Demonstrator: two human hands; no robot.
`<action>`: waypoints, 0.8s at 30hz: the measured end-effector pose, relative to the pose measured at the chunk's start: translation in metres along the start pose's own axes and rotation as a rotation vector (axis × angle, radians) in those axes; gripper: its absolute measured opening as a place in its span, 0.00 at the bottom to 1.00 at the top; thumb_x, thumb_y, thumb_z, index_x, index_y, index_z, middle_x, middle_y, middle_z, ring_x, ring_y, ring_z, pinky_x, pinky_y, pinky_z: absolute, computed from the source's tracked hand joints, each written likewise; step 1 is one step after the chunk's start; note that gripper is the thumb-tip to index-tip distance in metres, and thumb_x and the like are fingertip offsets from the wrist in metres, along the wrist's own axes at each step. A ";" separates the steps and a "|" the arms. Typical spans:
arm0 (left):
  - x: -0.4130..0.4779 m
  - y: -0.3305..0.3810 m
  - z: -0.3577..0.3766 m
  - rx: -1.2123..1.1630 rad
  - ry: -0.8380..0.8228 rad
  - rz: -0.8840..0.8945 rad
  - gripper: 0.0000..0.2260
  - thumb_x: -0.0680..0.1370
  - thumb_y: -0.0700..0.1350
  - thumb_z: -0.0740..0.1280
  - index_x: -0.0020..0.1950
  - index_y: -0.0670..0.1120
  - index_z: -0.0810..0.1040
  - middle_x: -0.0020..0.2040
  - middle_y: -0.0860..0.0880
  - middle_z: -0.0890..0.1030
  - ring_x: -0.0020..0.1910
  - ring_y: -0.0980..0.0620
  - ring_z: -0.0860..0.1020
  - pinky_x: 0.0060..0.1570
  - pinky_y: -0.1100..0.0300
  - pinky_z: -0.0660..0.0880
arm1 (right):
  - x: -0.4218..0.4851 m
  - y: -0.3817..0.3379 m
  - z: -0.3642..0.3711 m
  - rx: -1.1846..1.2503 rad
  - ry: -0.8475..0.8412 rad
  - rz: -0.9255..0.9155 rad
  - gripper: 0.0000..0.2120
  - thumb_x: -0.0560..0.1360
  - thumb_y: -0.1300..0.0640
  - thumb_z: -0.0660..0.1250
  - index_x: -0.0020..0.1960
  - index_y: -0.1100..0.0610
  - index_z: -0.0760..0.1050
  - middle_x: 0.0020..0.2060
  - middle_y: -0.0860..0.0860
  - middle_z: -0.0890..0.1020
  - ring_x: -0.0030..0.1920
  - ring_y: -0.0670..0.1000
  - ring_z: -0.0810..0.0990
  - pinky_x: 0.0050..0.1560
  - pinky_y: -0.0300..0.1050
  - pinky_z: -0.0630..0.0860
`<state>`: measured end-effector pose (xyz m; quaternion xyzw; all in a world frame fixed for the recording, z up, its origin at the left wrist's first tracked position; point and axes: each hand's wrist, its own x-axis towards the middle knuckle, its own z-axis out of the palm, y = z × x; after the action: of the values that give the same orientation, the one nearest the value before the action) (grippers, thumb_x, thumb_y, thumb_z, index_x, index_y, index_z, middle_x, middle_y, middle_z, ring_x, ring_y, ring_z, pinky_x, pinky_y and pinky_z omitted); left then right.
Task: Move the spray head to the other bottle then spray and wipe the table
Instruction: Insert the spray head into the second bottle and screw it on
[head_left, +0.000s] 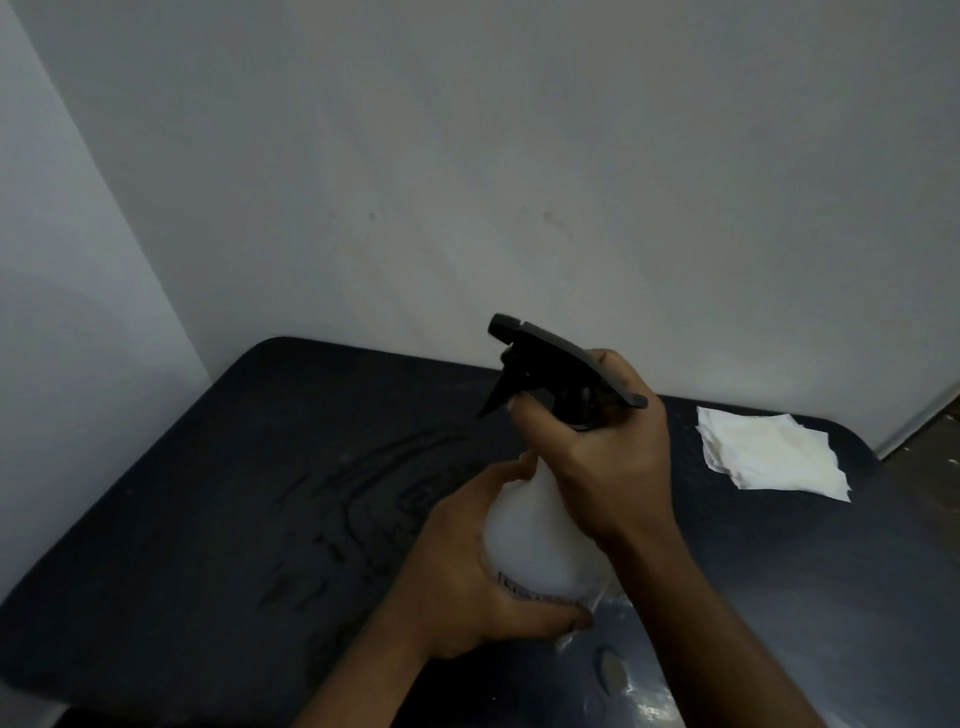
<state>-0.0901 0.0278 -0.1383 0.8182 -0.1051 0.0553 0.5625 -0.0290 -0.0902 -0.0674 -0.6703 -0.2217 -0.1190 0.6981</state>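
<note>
A translucent white bottle (535, 545) stands near the middle of the dark table (208, 493). My left hand (467, 571) wraps around its lower body. A black spray head (550, 364) sits on the bottle's neck, nozzle pointing left. My right hand (597, 457) grips the spray head's collar and neck from the right. A folded white cloth (774, 452) lies flat on the table at the far right. No second bottle is visible.
Grey walls rise behind and to the left of the table. Streaky marks (363, 509) show on the table surface left of the bottle. A strip of brown floor (935, 426) appears beyond the table's right corner. Shiny patches (613, 670) lie near the front edge.
</note>
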 end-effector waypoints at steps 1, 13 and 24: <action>0.000 0.002 0.000 -0.006 -0.002 -0.007 0.39 0.57 0.60 0.81 0.62 0.75 0.66 0.61 0.71 0.76 0.59 0.68 0.76 0.52 0.74 0.73 | 0.000 -0.001 0.000 -0.010 0.011 -0.009 0.07 0.68 0.64 0.74 0.43 0.61 0.76 0.30 0.42 0.79 0.32 0.41 0.78 0.32 0.34 0.74; -0.001 0.001 -0.019 -0.231 -0.064 -0.068 0.37 0.59 0.46 0.82 0.66 0.49 0.73 0.61 0.47 0.81 0.60 0.46 0.80 0.56 0.46 0.79 | 0.004 -0.004 -0.017 0.335 -0.377 0.285 0.11 0.73 0.60 0.67 0.54 0.61 0.81 0.49 0.58 0.86 0.53 0.58 0.84 0.54 0.48 0.80; 0.004 0.009 -0.011 -0.343 -0.075 -0.149 0.35 0.59 0.47 0.81 0.64 0.47 0.73 0.55 0.45 0.84 0.53 0.46 0.84 0.51 0.49 0.81 | 0.006 -0.002 -0.016 0.136 -0.083 0.327 0.14 0.69 0.56 0.75 0.52 0.62 0.80 0.41 0.55 0.87 0.43 0.52 0.86 0.45 0.48 0.82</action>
<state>-0.0883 0.0344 -0.1250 0.7172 -0.0729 -0.0356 0.6922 -0.0222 -0.1056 -0.0625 -0.6531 -0.1461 0.0391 0.7420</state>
